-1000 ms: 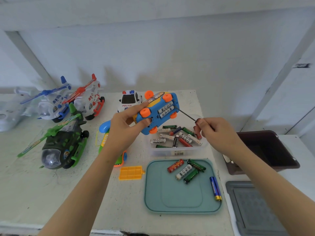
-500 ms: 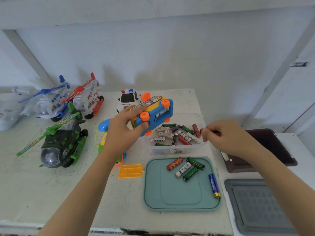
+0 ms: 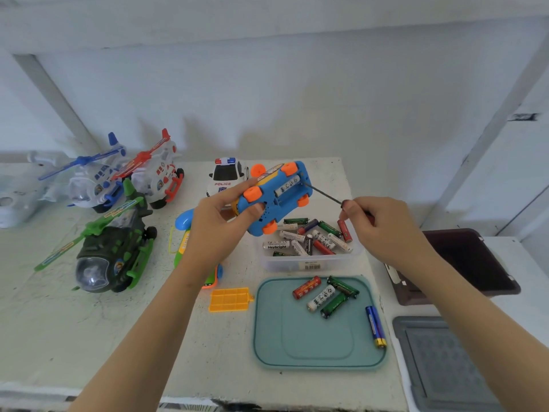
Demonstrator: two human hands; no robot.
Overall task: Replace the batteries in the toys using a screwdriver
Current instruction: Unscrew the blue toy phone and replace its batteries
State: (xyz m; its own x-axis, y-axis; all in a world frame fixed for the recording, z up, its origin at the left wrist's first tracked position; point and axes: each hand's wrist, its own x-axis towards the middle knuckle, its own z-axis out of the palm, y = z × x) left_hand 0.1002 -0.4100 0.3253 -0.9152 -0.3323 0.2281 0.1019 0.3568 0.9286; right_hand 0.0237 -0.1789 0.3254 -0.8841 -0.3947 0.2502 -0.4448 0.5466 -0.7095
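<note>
My left hand [image 3: 221,217] grips a blue toy car [image 3: 274,197] with orange wheels, held upside down above the table. Its battery bay is open and a white battery [image 3: 286,184] shows inside. My right hand [image 3: 377,224] pinches a thin black screwdriver [image 3: 323,194], whose tip touches the edge of the bay. The orange battery cover [image 3: 230,299] lies on the table below. A clear box [image 3: 309,261] holds several batteries. A teal tray [image 3: 320,346] carries several more, among them a blue one [image 3: 375,326].
Three toy helicopters stand at the left: green [image 3: 110,251], blue [image 3: 92,179], red [image 3: 157,176]. A police car [image 3: 226,176] sits at the back. A toy phone [image 3: 185,233] lies under my left wrist. A dark bin [image 3: 469,263] and grey lid [image 3: 445,367] lie right.
My right hand moved back up from the battery box and put the screwdriver tip to the car's bay again. My left hand turned the car's underside toward me again.
</note>
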